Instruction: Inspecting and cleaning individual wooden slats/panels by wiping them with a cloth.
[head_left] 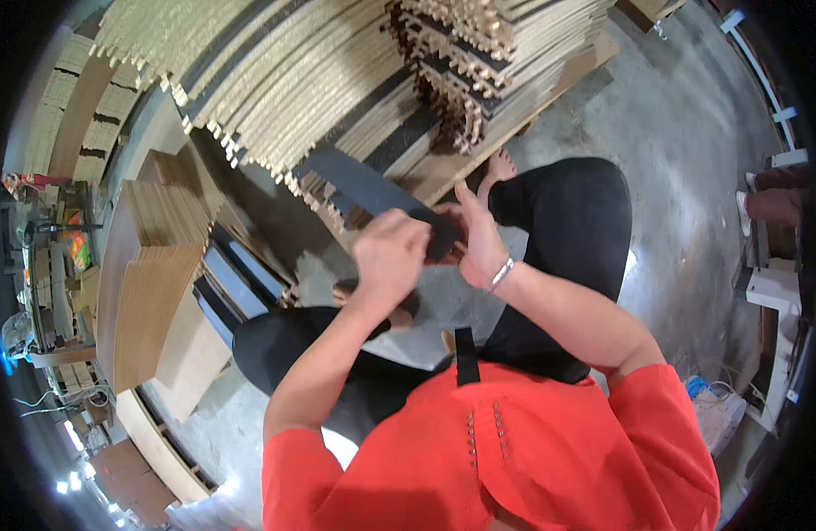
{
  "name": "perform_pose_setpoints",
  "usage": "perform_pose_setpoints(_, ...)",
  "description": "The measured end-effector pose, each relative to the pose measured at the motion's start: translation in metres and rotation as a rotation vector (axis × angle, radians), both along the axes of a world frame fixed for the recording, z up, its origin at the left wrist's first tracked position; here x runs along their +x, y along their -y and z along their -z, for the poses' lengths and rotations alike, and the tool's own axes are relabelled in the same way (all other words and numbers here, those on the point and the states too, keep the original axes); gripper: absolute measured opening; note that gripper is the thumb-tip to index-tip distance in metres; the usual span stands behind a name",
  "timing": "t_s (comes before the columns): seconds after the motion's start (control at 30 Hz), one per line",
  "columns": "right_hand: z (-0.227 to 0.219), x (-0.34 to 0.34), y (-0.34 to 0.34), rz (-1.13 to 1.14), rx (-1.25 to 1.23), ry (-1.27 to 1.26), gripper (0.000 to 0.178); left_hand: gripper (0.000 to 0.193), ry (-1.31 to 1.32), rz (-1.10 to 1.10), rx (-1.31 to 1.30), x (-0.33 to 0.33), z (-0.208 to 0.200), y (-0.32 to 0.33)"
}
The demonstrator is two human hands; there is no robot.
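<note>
A long, flat dark grey board reaches from the edge of the wooden stack toward me. My right hand, with a silver bracelet on its wrist, grips the board's near end from the side, thumb up and fingers underneath. Over the board's left edge, my left hand is curled closed and slightly blurred; whatever its fingers pinch is hidden. Beyond both hands rises a large stack of thin wooden boards with notched ends, a few dark ones among the pale ones.
Brown curved panels stand piled at the left, beside several dark and bluish boards. My black-trousered knees flank the work. Grey concrete floor stretches to the right, where another person's legs and a white machine frame appear.
</note>
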State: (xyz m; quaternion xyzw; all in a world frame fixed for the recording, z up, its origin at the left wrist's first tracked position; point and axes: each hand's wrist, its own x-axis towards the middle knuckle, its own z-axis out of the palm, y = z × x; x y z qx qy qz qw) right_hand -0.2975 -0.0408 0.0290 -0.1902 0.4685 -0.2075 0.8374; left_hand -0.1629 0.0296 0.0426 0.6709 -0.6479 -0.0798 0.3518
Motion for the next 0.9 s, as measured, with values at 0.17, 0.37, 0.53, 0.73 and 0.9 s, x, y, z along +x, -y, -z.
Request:
perform_pose_setpoints(0.17, -0.001, -0.004, 0.005, -0.044, 0.012, 0.084, 0.081, 0.003, 0.134, -0.465, 0.048, 0.078, 0.022, 0.035)
perform_pose_setpoints(0.37, 0.013, -0.005, 0.003, 0.018, 0.022, 0.055, 0.063, 0.004, 0.016, 0.062, -0.033, -0.011, 0.003, -0.006)
perform_pose_setpoints(0.53, -0.004, -0.006, 0.004, -0.032, 0.052, 0.208, 0.055, 0.005, 0.082, -0.231, -0.021, 0.04, 0.007, 0.026)
perform_pose_setpoints(0.73, 0.005, 0.0, 0.004, 0.065, -0.044, 0.014, 0.075, 0.006, -0.081, 0.164, 0.036, -0.008, 0.005, 0.002)
perform_pose_setpoints(0.9, 0.001, -0.004, 0.004, 0.082, 0.026, 0.068, 0.069, 0.006, 0.216, 0.057, -0.069, 0.003, 0.005, 0.011)
